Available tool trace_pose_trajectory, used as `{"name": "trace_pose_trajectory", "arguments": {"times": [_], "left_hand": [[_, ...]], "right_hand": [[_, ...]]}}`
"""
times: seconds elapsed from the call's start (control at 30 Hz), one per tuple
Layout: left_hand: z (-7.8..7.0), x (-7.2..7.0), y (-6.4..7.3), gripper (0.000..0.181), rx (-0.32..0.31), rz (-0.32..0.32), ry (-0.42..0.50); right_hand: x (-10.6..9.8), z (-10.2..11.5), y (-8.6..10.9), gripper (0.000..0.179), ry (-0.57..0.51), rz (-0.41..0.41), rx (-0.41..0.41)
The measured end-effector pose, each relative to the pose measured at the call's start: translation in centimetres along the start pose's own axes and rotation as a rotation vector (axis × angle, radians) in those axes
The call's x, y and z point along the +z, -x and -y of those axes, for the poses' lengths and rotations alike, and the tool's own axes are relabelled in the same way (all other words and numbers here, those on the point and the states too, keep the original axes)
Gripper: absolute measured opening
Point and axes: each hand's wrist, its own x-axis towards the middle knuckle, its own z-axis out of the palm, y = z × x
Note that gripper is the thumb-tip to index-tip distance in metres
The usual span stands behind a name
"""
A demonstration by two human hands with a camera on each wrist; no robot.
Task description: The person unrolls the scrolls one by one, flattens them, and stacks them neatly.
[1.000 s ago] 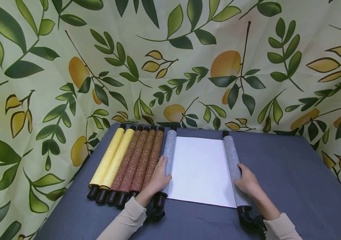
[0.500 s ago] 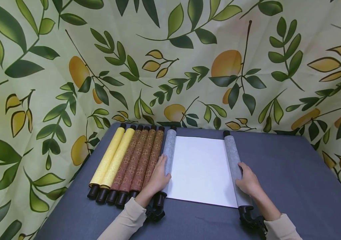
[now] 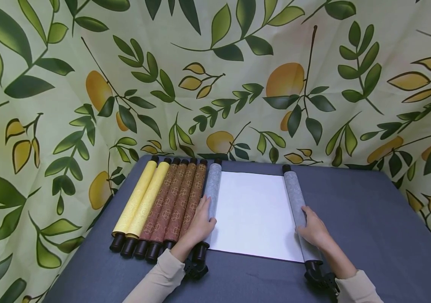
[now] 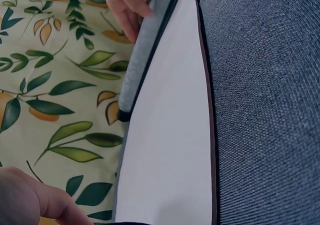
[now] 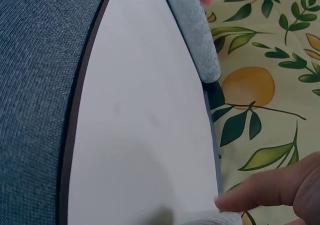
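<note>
Blue-grey scroll lies partly unrolled on the dark blue surface, with each of its two rolls in hand: the left grip is curled over the left roll, thumb on the paper side, and the right grip closes round the right roll from its outer side. Both holds sit toward the near half, so the far ends are less controlled; uneven pulling could skew the rolls and crease the white sheet between them. Released early, the rolls might spring inward, as rolled paper tends to. The black wrist mounts sit close to the near black knobs; I cannot tell whether they touch, but a snag could twist a roll. Just beside the left roll is the nearest brown flowered scroll, so an outward shove there would probably jostle the brown row and the yellow scrolls beyond.
</note>
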Motion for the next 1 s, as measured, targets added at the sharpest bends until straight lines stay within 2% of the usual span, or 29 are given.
{"name": "trace_pose_trajectory", "arguments": {"times": [0.2, 0.43, 0.67, 1.0], "left_hand": [[0.0, 0.0, -0.1, 0.067, -0.014, 0.017, -0.012], [0.1, -0.1, -0.1, 0.067, 0.03, -0.016, -0.034], [0.2, -0.2, -0.2, 0.066, 0.033, -0.027, -0.033], [0.3, -0.4, -0.2, 0.066, 0.042, -0.031, -0.02]], "right_hand": [[-0.1, -0.4, 0.0, 0.08, 0.012, 0.002, -0.002], [-0.2, -0.7, 0.0, 0.076, 0.016, 0.012, 0.02], [-0.3, -1.4, -0.2, 0.076, -0.02, 0.017, 0.016], [-1.0, -1.9, 0.0, 0.075, -0.021, -0.026, 0.021]]}}
